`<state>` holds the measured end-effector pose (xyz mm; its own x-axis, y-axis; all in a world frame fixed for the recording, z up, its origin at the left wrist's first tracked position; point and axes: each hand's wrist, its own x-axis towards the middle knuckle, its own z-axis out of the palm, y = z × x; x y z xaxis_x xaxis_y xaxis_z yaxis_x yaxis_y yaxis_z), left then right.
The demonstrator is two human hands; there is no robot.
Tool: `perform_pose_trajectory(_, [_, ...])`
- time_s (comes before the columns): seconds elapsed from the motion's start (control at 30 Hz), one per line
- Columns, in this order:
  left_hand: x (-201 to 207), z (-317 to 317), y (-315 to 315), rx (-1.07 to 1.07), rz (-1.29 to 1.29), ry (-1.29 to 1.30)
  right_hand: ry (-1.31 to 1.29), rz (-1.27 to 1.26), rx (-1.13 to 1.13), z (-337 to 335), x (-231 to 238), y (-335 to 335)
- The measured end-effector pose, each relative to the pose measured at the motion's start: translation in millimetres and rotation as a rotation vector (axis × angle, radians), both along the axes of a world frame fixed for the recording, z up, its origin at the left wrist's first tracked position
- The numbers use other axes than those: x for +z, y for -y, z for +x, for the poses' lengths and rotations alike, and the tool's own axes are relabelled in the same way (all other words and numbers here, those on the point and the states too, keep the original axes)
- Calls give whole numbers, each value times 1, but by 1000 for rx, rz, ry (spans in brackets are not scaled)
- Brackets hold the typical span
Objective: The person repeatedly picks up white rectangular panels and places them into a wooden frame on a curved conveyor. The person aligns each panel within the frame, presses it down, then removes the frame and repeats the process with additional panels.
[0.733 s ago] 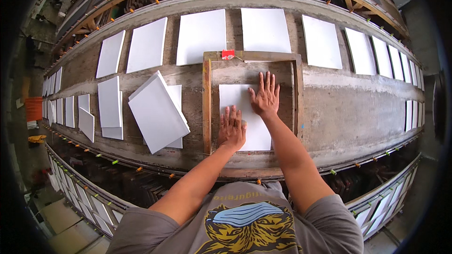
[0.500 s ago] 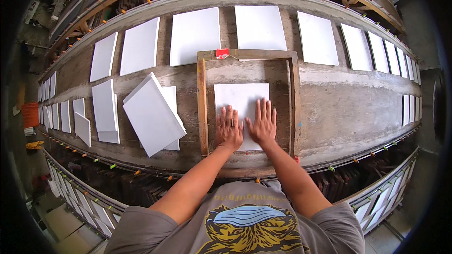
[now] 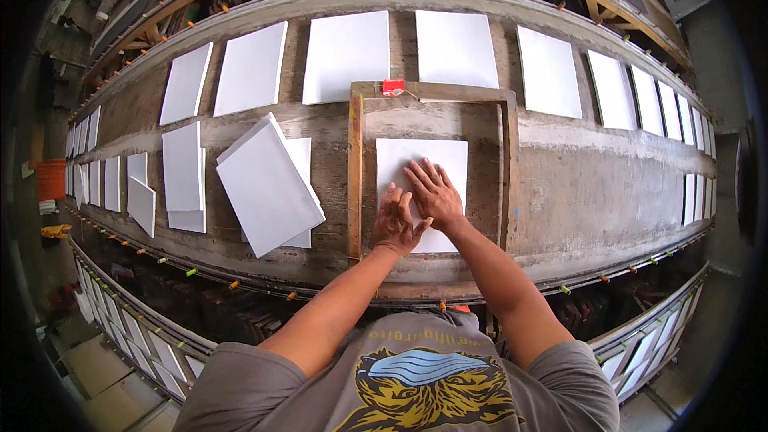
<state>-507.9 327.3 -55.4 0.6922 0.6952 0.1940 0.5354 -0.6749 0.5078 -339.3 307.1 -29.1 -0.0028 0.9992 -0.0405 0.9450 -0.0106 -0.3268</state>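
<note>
A white rectangular sheet lies on the long worn table, inside a wooden frame. My right hand rests flat on the sheet with its fingers stretched toward the far edge. Just left of it and nearer to me, my left hand touches the lower part of the sheet. Its fingers are partly bent and its thumb points toward my right hand. Neither hand grips anything. A red tag sits on the frame's far bar. Whether mesh spans the frame I cannot tell.
Left of the frame, a tilted white stack overlaps another. More white stacks line the table's far side, and several stand at both ends. Orange and green pegs run along the table edges. A lower rack of white sheets is at the near left.
My right hand has slid left and up across the sheet, next to my left hand. My left hand's fingers have bent. The whole view has shifted slightly.
</note>
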Motion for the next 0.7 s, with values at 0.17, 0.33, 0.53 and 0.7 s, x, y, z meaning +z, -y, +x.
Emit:
perform_pose_trajectory(0.17, [11, 0, 3, -3, -2, -123, 15, 72, 42, 7, -3, -66])
perform_pose_trajectory(0.33, [-2, -3, 4, 9, -4, -134, 17, 70, -29, 1, -2, -71])
perform_pose_trajectory(0.53, [2, 0, 3, 32, 51, -45, 13, -73, -196, -6, -3, 24])
perform_pose_trajectory(0.7, [-2, -1, 3, 2, 67, -101, 87, -17, -373, 39, 2, -40])
